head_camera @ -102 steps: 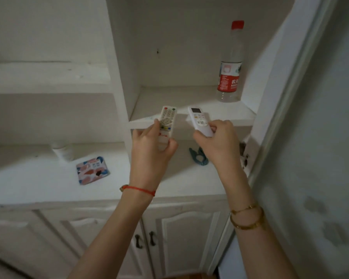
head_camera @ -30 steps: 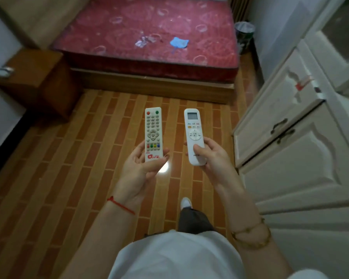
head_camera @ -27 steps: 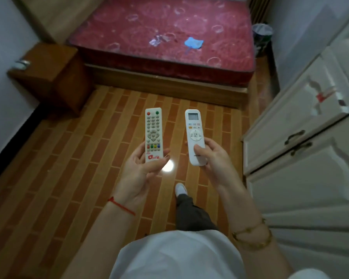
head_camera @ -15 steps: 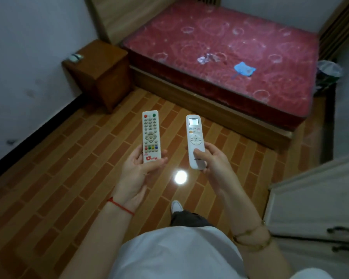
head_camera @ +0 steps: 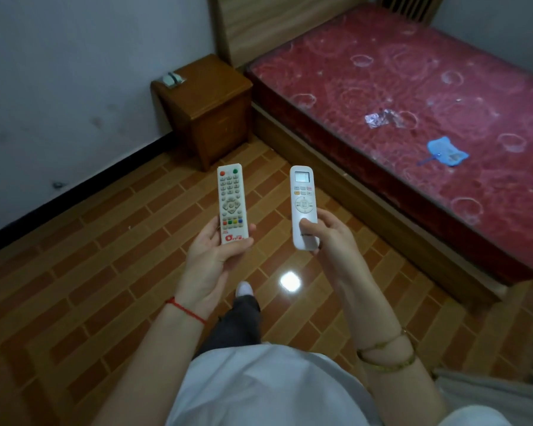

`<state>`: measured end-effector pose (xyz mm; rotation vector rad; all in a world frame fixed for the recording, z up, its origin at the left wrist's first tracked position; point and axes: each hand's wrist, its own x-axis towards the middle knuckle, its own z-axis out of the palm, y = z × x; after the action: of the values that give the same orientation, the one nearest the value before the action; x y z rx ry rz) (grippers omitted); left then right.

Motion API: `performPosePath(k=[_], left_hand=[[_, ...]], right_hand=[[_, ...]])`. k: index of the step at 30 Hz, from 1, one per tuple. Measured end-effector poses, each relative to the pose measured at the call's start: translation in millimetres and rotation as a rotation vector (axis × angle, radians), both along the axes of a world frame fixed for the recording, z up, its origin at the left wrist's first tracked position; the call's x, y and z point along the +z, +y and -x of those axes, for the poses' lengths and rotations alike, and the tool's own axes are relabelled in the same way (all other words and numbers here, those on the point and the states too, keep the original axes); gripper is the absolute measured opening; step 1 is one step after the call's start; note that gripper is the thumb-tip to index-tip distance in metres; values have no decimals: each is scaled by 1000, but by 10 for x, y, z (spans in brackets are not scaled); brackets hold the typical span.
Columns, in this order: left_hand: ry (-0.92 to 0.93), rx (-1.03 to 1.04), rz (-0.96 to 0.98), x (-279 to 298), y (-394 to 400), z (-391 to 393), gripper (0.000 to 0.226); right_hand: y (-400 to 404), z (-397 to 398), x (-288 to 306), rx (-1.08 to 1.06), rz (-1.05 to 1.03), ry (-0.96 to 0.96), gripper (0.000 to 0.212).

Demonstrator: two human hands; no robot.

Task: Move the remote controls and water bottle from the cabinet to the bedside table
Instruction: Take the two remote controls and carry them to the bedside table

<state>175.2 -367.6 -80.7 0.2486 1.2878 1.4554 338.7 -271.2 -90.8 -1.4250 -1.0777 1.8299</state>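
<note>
My left hand [head_camera: 211, 259] holds a white TV remote [head_camera: 230, 201] with many small coloured buttons, face up. In my right hand [head_camera: 331, 238] is a slimmer white air-conditioner remote [head_camera: 303, 204] with a small screen at its top. Both are held out in front of me over the tiled floor. The brown wooden bedside table [head_camera: 210, 96] stands ahead and slightly left, against the wall beside the bed. The water bottle and the cabinet are out of view.
A small white object [head_camera: 173, 79] lies on the bedside table's back left corner. The bed with a red mattress [head_camera: 413, 96] fills the right, with a blue item [head_camera: 446, 153] and a crumpled wrapper [head_camera: 382, 116] on it. My leg and shoe [head_camera: 243, 290] show below.
I carried both remotes away from the cabinet shelf and turned left. The bedside table has come nearer and toward the middle of the view; the cabinet has left the frame.
</note>
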Motion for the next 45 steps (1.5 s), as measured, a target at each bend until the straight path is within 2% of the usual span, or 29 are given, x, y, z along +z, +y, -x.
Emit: performPosePath(k=[6,20,33,40,45], left_hand=[[23,57,14,-114,733,443,61],[71,115,21,7,2800,1873,56],[30,259,80,-149,4464,2739,79],[68,372,122,-135,5583,3083,75],[166,397,168,-166,6259,3319,60]], right_hand=[[790,464,-132,54,22,-2,37],[2996,2032,-95,160,7,-1,43],[4753,3120,-219,294,40,-10,39],[6046,3669,-241,441,29,-31,35],[6782,4083,-299,545,57,-61,39]])
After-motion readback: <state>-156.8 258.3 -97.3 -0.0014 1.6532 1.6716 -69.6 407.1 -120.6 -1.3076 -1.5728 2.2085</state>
